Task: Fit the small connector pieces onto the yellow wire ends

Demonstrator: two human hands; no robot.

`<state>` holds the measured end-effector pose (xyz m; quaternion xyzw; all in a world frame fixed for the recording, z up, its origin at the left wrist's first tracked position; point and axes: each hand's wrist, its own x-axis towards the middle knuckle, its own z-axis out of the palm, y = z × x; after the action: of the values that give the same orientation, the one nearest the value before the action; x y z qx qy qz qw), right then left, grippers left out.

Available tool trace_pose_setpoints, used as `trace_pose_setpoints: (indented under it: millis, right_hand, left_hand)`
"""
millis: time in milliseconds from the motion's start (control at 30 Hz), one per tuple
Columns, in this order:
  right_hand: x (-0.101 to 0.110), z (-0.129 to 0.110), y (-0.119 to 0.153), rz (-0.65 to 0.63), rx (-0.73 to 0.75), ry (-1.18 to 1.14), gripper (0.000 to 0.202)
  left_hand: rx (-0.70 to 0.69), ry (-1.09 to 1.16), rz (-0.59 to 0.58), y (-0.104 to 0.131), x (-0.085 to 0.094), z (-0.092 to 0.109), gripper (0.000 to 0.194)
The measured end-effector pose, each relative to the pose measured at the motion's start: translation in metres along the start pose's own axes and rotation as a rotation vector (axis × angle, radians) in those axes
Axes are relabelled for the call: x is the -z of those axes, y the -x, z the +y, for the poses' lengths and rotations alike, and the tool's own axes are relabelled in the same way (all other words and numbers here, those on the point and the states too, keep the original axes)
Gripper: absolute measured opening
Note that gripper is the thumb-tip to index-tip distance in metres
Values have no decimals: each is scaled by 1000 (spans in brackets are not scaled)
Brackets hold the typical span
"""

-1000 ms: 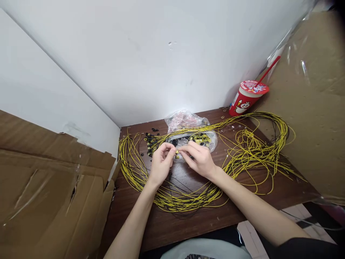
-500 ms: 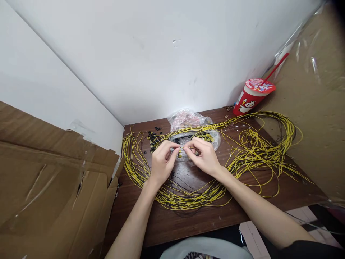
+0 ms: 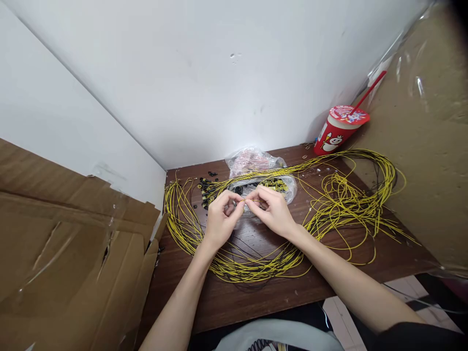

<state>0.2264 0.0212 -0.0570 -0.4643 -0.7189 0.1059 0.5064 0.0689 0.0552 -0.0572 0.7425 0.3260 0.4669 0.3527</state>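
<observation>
Over the brown table, both hands meet fingertip to fingertip. My left hand (image 3: 222, 219) is closed in a pinch; what lies between thumb and forefinger is too small to make out. Close against it, my right hand (image 3: 272, 210) pinches a thin yellow wire (image 3: 259, 201), most of which its fingers hide. A big loop of yellow and black wires (image 3: 252, 274) curves below the hands. Just behind them, small yellow and black parts (image 3: 278, 185) lie in a clear plastic bag (image 3: 291, 190). Black wire ends (image 3: 206, 186) are gathered to the left.
A red paper cup (image 3: 338, 134) with a straw stands at the back right. Looser yellow wires (image 3: 343, 214) tangle on the table's right side. Brown cardboard (image 3: 76, 253) borders the left, a tan panel (image 3: 435, 146) the right, and a white wall (image 3: 204, 87) the back.
My fingertips have come closer together, and the small gap between the two pinches has closed. The whole view has shifted slightly; the wires, bag and cup lie as before.
</observation>
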Motion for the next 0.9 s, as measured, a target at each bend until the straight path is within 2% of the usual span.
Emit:
trace_pose_setpoints:
  millis: [200, 567, 700, 900]
  right_hand:
    - [1, 0, -1, -6, -33, -31, 10]
    - [-1, 3, -2, -21, -168, -194, 15]
    - [-2, 4, -2, -21, -215, -214, 14]
    - [1, -1, -2, -17, -208, -162, 10]
  left_hand:
    - [131, 152, 22, 1, -6, -5, 9]
    - [177, 224, 89, 0, -9, -6, 9]
    - [149, 172, 98, 2, -9, -9, 8]
    - [53, 50, 114, 2, -8, -4, 5]
